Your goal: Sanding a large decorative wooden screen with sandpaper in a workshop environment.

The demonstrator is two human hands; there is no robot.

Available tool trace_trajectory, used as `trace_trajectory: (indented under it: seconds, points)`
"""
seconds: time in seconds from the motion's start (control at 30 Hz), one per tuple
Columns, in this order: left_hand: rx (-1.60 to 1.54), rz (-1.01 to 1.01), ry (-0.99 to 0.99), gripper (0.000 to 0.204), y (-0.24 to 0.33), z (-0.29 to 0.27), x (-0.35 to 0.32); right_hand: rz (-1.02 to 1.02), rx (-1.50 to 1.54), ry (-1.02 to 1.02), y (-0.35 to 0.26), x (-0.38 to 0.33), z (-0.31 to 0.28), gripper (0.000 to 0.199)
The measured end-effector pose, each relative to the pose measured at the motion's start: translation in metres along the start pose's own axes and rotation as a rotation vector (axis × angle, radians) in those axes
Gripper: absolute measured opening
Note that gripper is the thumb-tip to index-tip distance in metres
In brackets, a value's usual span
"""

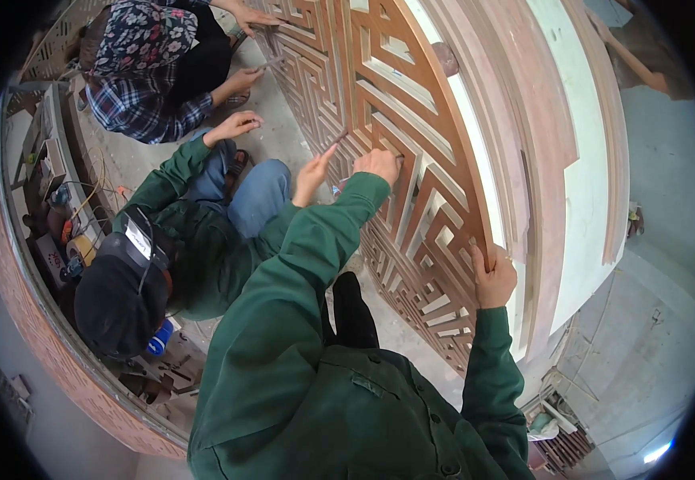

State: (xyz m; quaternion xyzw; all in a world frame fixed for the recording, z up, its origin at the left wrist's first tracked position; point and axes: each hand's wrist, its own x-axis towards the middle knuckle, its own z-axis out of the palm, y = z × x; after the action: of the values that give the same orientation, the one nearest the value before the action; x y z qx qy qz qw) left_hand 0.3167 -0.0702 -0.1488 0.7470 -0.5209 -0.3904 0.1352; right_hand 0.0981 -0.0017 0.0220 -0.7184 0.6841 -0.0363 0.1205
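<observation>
A large brown wooden lattice panel (pixel 411 68) with a geometric pattern of bars stands in front of me, its border curving in this view. My left hand (pixel 376 166) is closed against the bars near its middle. Whatever those fingers may hold is hidden. Further right, my right hand (pixel 495 278) grips the panel's border, thumb and fingers at its edge. Close to my left hand is a co-worker's hand (pixel 311 176) with a thin stick-like piece pointing at the lattice.
A co-worker in a green jacket and black cap (pixel 119 300) crouches at my left. Beyond sits another person in a plaid shirt (pixel 143 108), hands near the panel. Stacked pale and reddish boards (pixel 551 160) lie behind the panel. Tools and cables fill a long tray (pixel 67 172) at left.
</observation>
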Motion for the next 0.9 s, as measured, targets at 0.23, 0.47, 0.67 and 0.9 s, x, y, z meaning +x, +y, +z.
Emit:
trace_trajectory:
  seconds: [0.23, 0.47, 0.67, 0.9]
  points:
    - [0.045, 0.109, -0.264, 0.027, -0.004, -0.018, 0.012, 0.012, -0.030, 0.000, -0.002, 0.000, -0.001, 0.028]
    - [0.048, 0.100, -0.217, 0.023, 0.006, -0.028, 0.016, -0.019, -0.076, 0.008, 0.000, 0.000, 0.001, 0.027]
    - [-0.015, 0.007, -0.202, 0.024, 0.001, 0.000, 0.002, -0.010, -0.034, 0.009, 0.000, 0.002, 0.001, 0.027]
    - [-0.015, -0.018, -0.131, 0.021, 0.008, -0.002, 0.003, -0.029, -0.062, -0.006, 0.010, 0.003, 0.006, 0.028]
